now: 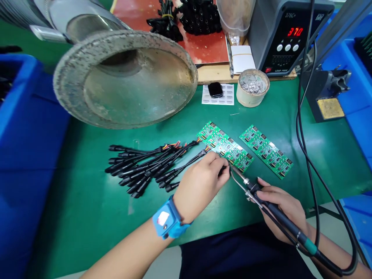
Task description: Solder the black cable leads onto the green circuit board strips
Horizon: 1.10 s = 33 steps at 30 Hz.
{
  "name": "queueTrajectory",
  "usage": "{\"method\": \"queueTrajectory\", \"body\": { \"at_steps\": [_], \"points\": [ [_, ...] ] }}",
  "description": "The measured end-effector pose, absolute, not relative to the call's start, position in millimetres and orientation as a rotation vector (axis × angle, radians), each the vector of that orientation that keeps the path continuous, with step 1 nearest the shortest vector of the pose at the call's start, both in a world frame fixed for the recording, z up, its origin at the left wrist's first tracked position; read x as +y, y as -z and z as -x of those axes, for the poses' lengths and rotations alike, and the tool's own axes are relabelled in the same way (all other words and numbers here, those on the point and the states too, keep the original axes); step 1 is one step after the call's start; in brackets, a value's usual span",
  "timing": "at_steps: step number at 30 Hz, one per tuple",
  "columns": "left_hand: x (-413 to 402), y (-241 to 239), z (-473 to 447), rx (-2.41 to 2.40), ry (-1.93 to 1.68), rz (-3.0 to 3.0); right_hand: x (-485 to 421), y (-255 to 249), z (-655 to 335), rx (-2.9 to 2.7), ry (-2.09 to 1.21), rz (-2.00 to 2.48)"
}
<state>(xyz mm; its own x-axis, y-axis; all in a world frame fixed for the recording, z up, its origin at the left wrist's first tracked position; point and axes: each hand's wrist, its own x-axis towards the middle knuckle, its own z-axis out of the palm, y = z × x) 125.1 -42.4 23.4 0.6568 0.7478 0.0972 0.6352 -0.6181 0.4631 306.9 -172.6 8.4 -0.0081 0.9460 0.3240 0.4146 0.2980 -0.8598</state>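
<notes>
My right hand point(283, 207) is wrapped round a soldering iron point(276, 213) with a thin metal feed tube clamped along it. The iron's tip touches or nearly touches the lower edge of a green circuit board panel point(223, 145); I cannot tell which. Close to that tip, my left hand point(203, 176), with a blue strap at the wrist, pinches a black cable point(223, 170), mostly hidden by the fingers. Wires from other black cables point(199, 155) meet the panel's left edge. A second green panel point(266, 151) lies to the right.
Loose black cables point(145, 166) lie left of my hands, beneath a wide fume extraction hood point(130, 85). Behind are a tub of metal bits point(252, 88), a label sheet point(226, 100) and a soldering station point(286, 42) reading 370. Power cords point(308, 155) hang at right, near an iron stand point(325, 93).
</notes>
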Motion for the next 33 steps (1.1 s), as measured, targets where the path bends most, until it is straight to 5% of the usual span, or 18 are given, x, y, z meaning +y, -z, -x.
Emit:
{"method": "queueTrajectory", "body": {
  "at_steps": [20,33],
  "points": [
    [-44.6,-25.4,-125.5,1.101,-0.387,-2.495,-165.1,-22.2,-302.3,-1.355,-0.678,1.271],
    [-120.7,-11.8,-99.7,1.064,-0.433,-2.689,-169.3,-5.2,-300.1,-1.326,-0.515,1.291]
  ]
}}
